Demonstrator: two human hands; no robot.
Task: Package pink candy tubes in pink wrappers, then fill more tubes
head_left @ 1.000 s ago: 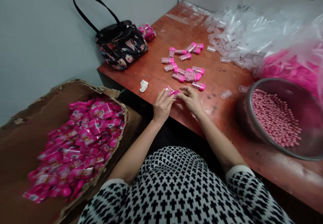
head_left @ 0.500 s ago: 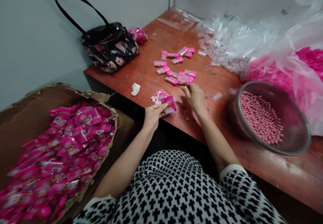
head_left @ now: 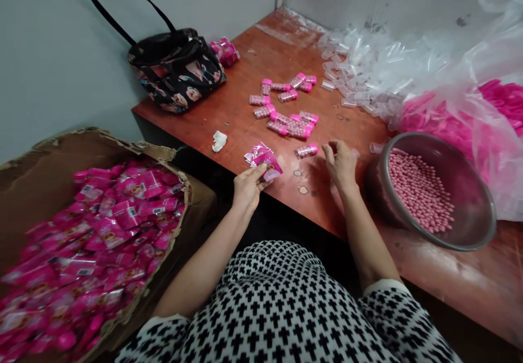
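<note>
In the head view my left hand (head_left: 247,185) pinches a pink printed sachet (head_left: 269,160) between thumb and fingers, over the table's front edge. Several more small sachets (head_left: 255,153) lie just behind it on the tabletop. My right hand (head_left: 342,165) is to the right, thumb and fingers apart, with nothing seen in it. A pink-capped tube of beads (head_left: 306,150) lies on its side just left of its fingertips. Partly hidden behind that hand is a clear tube (head_left: 355,153). Farther back, several filled tubes (head_left: 286,120) lie in a loose cluster.
A grey bowl (head_left: 478,227) of pink beads (head_left: 420,188) stands at right. Behind it are a plastic bag of pink caps (head_left: 437,118) and a heap of clear tubes (head_left: 368,68). At left are a floral bag (head_left: 180,77) and a carton (head_left: 41,161) of pink packets.
My right hand has moved right, away from the filled tubes, toward the clear tube. A filled tube now shows where that hand was. My left hand still holds the sachet, tilted slightly differently.
</note>
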